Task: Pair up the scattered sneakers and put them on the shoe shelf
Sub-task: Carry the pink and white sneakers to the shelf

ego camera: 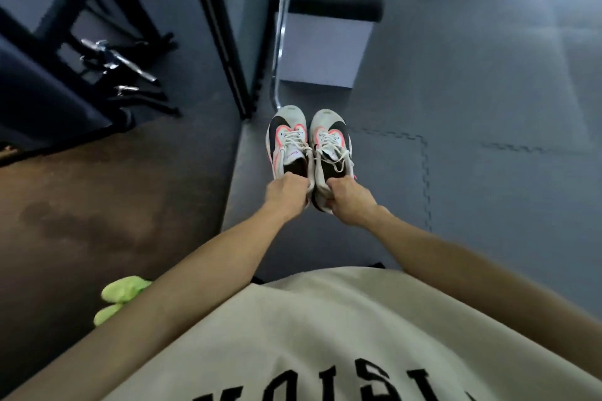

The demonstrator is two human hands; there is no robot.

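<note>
- White, with black swooshes and pink trim, the two sneakers hang side by side in front of us: the left sneaker (286, 145) and the right sneaker (331, 146) touch along their inner sides.
- Their long axes run away from us, toes forward and heels toward our body, laces up.
- Our left hand (286, 197) is curled round the heel of the left sneaker, and our right hand (347, 202) is clamped on the heel of the right one; the hands sit just beside each other, not touching.
- Below the pair lies the dark foam floor mat (472, 172), with broad open floor to the right.
- To the left, a dark vertical panel edge (224, 32) comes down close beside the left sneaker's toe.
- Ahead stands a pale box with a black top (322, 49), a thin chrome bar (281, 26) leaning at its left side.
- Brown carpet (114, 205) covers the lower left, where lime-green shoes (120, 298) lie partly hidden by our forearm.
- Whether anything ahead is the shoe shelf, we cannot tell.
</note>
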